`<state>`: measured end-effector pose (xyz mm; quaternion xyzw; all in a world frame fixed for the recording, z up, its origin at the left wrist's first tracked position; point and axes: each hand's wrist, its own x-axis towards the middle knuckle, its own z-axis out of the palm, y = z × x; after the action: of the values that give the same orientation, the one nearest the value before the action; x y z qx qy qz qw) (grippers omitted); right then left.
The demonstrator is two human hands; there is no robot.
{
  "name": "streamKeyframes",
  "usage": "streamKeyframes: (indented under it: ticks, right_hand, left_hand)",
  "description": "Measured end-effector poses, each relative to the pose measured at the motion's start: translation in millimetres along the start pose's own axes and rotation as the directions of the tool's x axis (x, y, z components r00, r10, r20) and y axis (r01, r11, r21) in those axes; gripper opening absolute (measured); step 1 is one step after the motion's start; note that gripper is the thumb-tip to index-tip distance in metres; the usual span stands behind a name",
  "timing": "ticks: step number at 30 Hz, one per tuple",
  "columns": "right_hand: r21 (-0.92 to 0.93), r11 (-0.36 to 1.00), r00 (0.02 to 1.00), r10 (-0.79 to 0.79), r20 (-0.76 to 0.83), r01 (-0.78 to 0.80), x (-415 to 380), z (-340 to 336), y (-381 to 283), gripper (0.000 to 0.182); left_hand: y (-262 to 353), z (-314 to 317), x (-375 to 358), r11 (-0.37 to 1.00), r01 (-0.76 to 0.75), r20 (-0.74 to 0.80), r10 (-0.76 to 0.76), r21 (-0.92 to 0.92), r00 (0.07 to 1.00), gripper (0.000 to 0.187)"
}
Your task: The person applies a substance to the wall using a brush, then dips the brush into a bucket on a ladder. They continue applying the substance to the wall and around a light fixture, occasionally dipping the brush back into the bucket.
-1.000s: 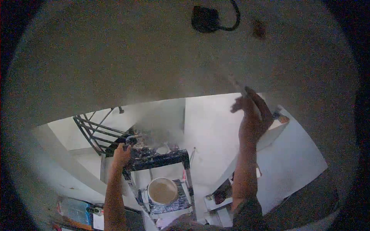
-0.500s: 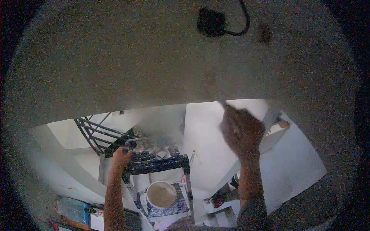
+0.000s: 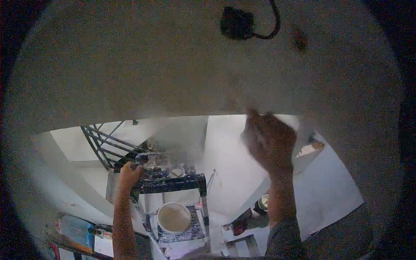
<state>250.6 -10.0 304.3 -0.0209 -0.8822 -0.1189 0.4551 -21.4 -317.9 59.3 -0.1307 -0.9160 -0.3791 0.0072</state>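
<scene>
My right hand [image 3: 271, 141] is raised with its fingers closed, close under the lower edge of a dim plastered surface [image 3: 151, 82]. Something slender seems to stick up from the fingers, but blur hides its kind. Lower on the left, my left hand [image 3: 130, 173] is closed around the top left corner of a paint-splattered stepladder [image 3: 169, 187]. A round bucket [image 3: 174, 217] with pale contents stands on a lower step. A small white round item [image 3: 177, 172] lies on the ladder's top.
A dark box with a cable [image 3: 237, 23] hangs from the surface overhead. Dark metal railings [image 3: 108, 143] are behind the ladder on the left. A blue-edged container [image 3: 76, 234] sits at lower left. A can [image 3: 263, 203] stands at lower right, near my right forearm.
My right hand has shifted slightly left and up along the surface's edge. The ladder, bucket and my left hand appear a little farther left as the view shifts.
</scene>
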Motion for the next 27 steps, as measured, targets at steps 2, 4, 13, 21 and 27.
streamKeyframes:
  ticks: [2, 4, 13, 21, 27]
  right_hand:
    - [0.171, 0.985, 0.999, 0.021, 0.027, -0.025, -16.9, -12.3, -13.1, 0.040]
    - [0.244, 0.968, 0.996, -0.032, -0.085, 0.052, -21.7, -14.4, -5.6, 0.040]
    - [0.196, 0.979, 0.920, 0.031, -0.390, 0.050, 6.5, 6.1, 6.1, 0.033]
    - [0.153, 0.985, 0.955, 0.124, -0.269, -0.084, -53.0, -1.8, -19.9, 0.026]
    - [0.734, 0.676, 0.825, 0.454, -0.337, -0.072, -75.5, 25.7, -45.5, 0.022]
  left_hand:
    - [-10.5, 9.5, 5.3, 1.000, -0.019, -0.063, 0.020, 0.014, 0.998, 0.056]
    - [-3.7, 6.2, -1.2, 0.999, -0.031, -0.119, 0.034, 0.033, 0.992, 0.056]
    - [-52.6, 33.2, 26.1, 0.998, -0.051, -0.045, 0.049, -0.048, 0.998, 0.047]
    - [-28.9, 22.1, 9.0, 0.983, -0.172, -0.156, 0.180, 0.067, 0.971, 0.046]
    - [-21.8, 28.6, 9.3, 0.986, -0.127, -0.116, 0.140, 0.109, 0.983, 0.048]
